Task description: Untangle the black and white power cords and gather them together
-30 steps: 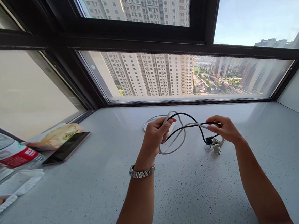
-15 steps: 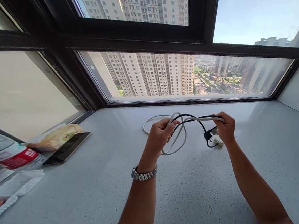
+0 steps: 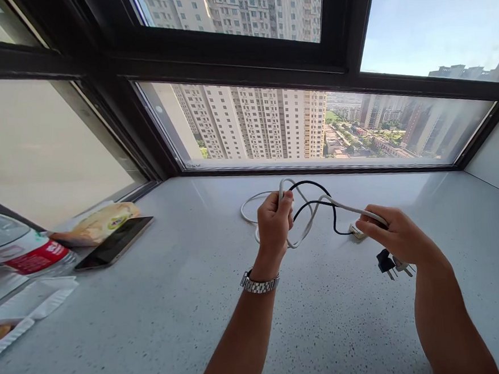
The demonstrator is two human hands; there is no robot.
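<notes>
Looped in front of me are a white power cord (image 3: 345, 205) and a thinner black cord (image 3: 311, 182). My left hand (image 3: 274, 219), with a metal watch at the wrist, is closed around both, thumb up. My right hand (image 3: 400, 233) is closed on the cords farther right; the white one shows along its fingers. Below that hand hang a black plug (image 3: 384, 261) and a grey plug (image 3: 402, 266), prongs pointing down. A small pale connector (image 3: 357, 232) at the end of the black cord is left of my right hand. White loops hang behind my left hand.
On the speckled white counter (image 3: 164, 318), a dark phone (image 3: 114, 243) lies at left beside a wrapped bread (image 3: 100, 225) and a bottle with a red label (image 3: 27, 251). A white tray (image 3: 35, 301) holds food at the left edge. A dark-framed window (image 3: 232, 68) borders the back.
My right hand has moved right and toward me, turning over, and the plugs now hang lower and farther right. My left hand has shifted slightly right and turned more upright.
</notes>
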